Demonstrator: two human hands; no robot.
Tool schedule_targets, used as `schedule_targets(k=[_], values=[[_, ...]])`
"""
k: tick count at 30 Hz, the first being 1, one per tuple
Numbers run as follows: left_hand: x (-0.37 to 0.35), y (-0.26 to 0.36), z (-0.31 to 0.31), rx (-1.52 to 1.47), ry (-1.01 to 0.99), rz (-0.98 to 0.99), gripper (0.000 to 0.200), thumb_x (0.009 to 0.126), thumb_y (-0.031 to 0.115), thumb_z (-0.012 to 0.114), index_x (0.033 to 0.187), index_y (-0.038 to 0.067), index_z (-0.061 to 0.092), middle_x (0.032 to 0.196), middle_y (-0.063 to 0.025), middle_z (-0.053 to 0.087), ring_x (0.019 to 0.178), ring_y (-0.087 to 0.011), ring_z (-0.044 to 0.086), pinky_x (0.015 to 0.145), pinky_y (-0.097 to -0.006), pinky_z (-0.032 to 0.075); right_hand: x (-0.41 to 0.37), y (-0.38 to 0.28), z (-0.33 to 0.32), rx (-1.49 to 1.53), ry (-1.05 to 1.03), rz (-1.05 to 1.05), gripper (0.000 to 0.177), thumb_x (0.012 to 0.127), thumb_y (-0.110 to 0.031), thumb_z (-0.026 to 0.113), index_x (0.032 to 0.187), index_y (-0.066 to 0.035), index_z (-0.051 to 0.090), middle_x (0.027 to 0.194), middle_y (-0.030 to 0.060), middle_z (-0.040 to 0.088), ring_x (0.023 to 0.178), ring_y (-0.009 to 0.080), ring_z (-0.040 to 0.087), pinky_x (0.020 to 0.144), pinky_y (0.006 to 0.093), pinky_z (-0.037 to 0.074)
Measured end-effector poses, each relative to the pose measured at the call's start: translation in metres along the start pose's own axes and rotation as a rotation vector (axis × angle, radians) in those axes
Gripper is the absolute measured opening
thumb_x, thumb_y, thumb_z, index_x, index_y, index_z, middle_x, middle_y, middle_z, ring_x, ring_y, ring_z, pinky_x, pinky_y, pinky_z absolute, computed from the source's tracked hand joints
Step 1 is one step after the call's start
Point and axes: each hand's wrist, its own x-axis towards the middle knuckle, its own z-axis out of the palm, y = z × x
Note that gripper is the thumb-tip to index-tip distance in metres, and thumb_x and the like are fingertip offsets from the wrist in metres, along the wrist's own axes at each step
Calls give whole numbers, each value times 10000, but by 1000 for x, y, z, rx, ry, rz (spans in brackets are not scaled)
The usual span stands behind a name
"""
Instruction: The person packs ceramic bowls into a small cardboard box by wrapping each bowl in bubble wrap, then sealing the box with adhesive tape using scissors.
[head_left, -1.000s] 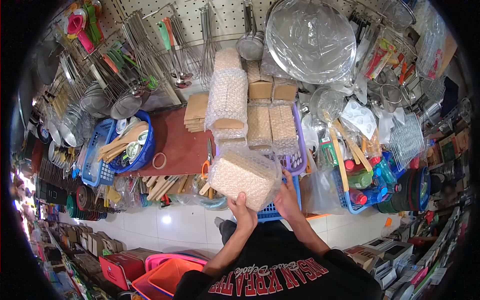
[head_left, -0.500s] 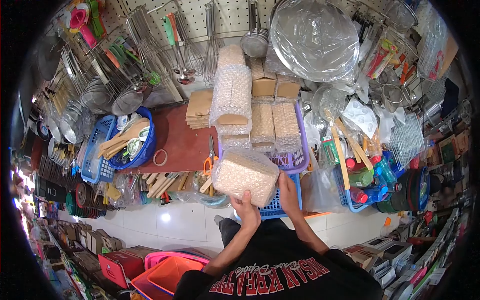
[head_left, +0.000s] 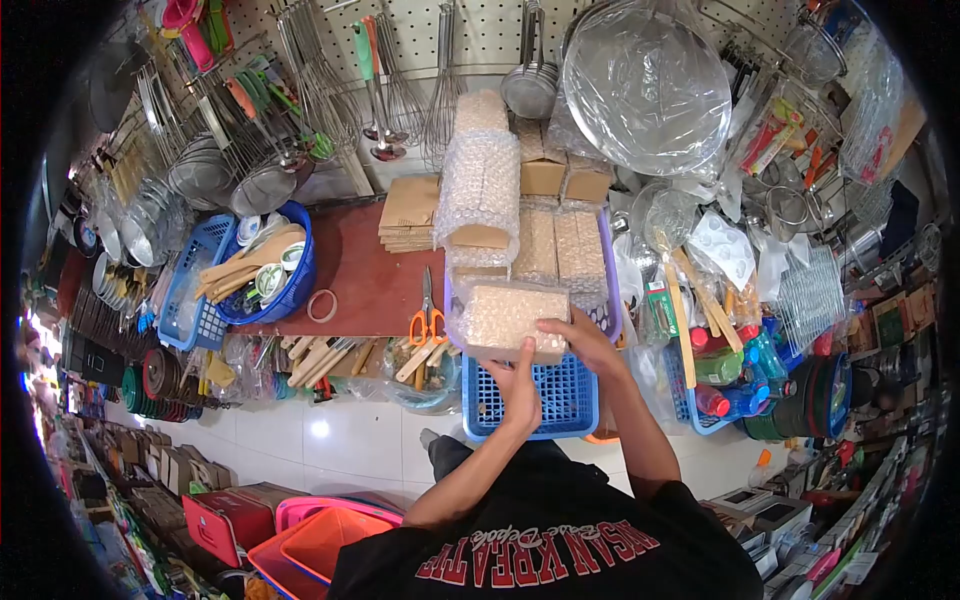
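Observation:
A box wrapped in bubble wrap (head_left: 510, 312) is held in front of me, level over the near edge of the purple basket (head_left: 612, 285). My left hand (head_left: 517, 388) grips its near side from below, thumb on the front face. My right hand (head_left: 585, 342) grips its right end, fingers on top. Behind the box, more bubble-wrapped boxes (head_left: 535, 245) fill the purple basket, with a larger wrapped bundle (head_left: 478, 190) lying on top at the left. Below my hands is a blue basket (head_left: 480, 428).
Orange-handled scissors (head_left: 427, 322), a tape roll (head_left: 322, 306) and folded cardboard (head_left: 408, 212) lie on the red tabletop (head_left: 350, 250). A round blue basket (head_left: 308, 262) holds wooden utensils. Whisks (head_left: 443, 95) hang behind; bottles (head_left: 745, 400) stand at the right.
The wrapped box has moved from a tilted pose to a level one, slightly farther forward and right. Both hands moved with it, and more of the blue basket shows. The camera view has shifted slightly.

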Motion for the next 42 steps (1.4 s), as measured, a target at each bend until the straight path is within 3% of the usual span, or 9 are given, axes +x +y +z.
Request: schedule_targets(k=[6, 9, 15, 19, 23, 26, 29, 35, 42], values=[[11, 20, -17, 60, -98, -254, 924, 902, 301, 674, 1500, 140, -13, 1508, -142, 225, 1378, -251, 291, 1123, -483, 240, 3, -9, -9, 131, 6, 142, 682, 834, -322, 738, 1357, 28, 474, 1260, 154, 586, 1129, 235, 588, 902, 360, 515], [15, 31, -20, 173, -105, -291, 782, 907, 304, 652, 1463, 119, 134, 1413, -124, 360, 1285, -244, 397, 1053, -458, 310, 10, -5, -15, 135, 22, 171, 691, 837, -328, 736, 1363, 27, 463, 1258, 151, 585, 1121, 237, 595, 891, 371, 526], [52, 44, -63, 180, -317, -465, 508, 961, 475, 481, 1299, 102, 414, 1140, -88, 551, 966, -177, 553, 749, -341, 433, 16, -5, -23, 98, -10, 180, 708, 844, -334, 731, 1373, 36, 441, 1255, 154, 584, 1117, 228, 606, 884, 373, 538], [65, 89, -57, 564, -321, -533, 684, 924, 592, 474, 1308, 28, 425, 1111, -119, 565, 926, -185, 580, 645, -302, 415, 25, 8, -30, 139, -45, 163, 662, 862, -323, 706, 1363, 20, 443, 1244, 150, 595, 1084, 226, 631, 893, 369, 540], [91, 95, -60, 1308, -359, -162, 739, 927, 630, 443, 1060, -73, 625, 1046, -233, 609, 867, -328, 639, 728, -423, 488, 28, 8, -30, 153, -64, 170, 676, 861, -318, 721, 1363, 41, 445, 1279, 153, 577, 1116, 215, 614, 918, 338, 525], [84, 110, -43, 1396, -293, 22, 739, 908, 621, 488, 880, -97, 661, 1040, -284, 593, 913, -388, 629, 809, -440, 485, 28, 9, -30, 175, -72, 151, 687, 853, -313, 736, 1360, 52, 450, 1291, 151, 574, 1139, 207, 599, 943, 325, 508], [80, 121, -35, 1408, -245, -39, 655, 866, 553, 615, 1003, -87, 621, 1023, -262, 601, 975, -367, 611, 852, -421, 470, 31, 10, -31, 148, -75, 137, 697, 847, -295, 745, 1367, 55, 440, 1295, 150, 569, 1162, 212, 582, 967, 326, 493], [92, 90, -60, 1176, -277, 591, 602, 796, 226, 692, 1281, -38, 452, 1154, -211, 569, 1026, -337, 580, 911, -412, 464, 36, 13, -29, 30, -96, 76, 754, 831, -271, 763, 1403, 48, 388, 1319, 160, 539, 1197, 233, 551, 996, 332, 472], [105, 93, -47, 1252, -498, 432, 693, 820, 287, 674, 1387, -21, 423, 1265, -229, 536, 1150, -388, 559, 959, -439, 458, 43, 13, -33, 23, -122, 216, 782, 828, -292, 768, 1440, -16, 366, 1346, 141, 526, 1205, 226, 545, 984, 342, 479]])
